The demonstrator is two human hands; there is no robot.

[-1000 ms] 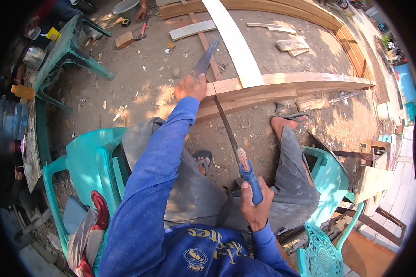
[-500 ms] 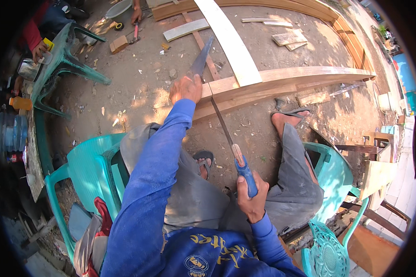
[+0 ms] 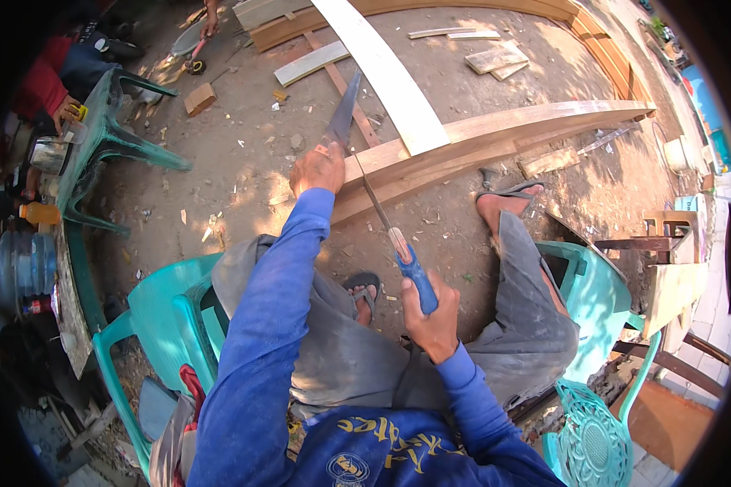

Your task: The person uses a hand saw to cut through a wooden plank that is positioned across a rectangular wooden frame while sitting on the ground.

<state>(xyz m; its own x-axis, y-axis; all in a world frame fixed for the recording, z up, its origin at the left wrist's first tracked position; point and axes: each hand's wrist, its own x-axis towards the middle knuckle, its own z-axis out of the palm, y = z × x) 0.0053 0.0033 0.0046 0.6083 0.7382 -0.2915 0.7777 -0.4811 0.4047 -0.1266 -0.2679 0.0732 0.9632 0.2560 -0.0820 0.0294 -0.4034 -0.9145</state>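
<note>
My right hand [image 3: 432, 318] is wrapped around the blue handle of a hand saw [image 3: 377, 200]. The saw's blade meets a long wooden beam [image 3: 495, 130] close to its left end, standing in a narrow cut. On that short end, left of the blade, my left hand [image 3: 318, 169] grips the beam; some fingers are hidden. Just past this hand a dark pointed blade shape [image 3: 345, 109] shows; I cannot tell whether it belongs to the same saw. A pale plank [image 3: 386, 73] rests with its near end on the beam.
Green plastic chairs flank my legs, one at left [image 3: 166, 300] and another at right [image 3: 589, 304]. A green stool [image 3: 110, 130] stands upper left, near a person in red sleeves [image 3: 49, 93]. Loose wood offcuts [image 3: 495, 58] and a small block [image 3: 200, 99] lie on the dirt ground.
My right hand has pushed the saw forward, so less blade shows on my side of the beam. My left hand stays on the beam's end. The whole view has shifted slightly.
</note>
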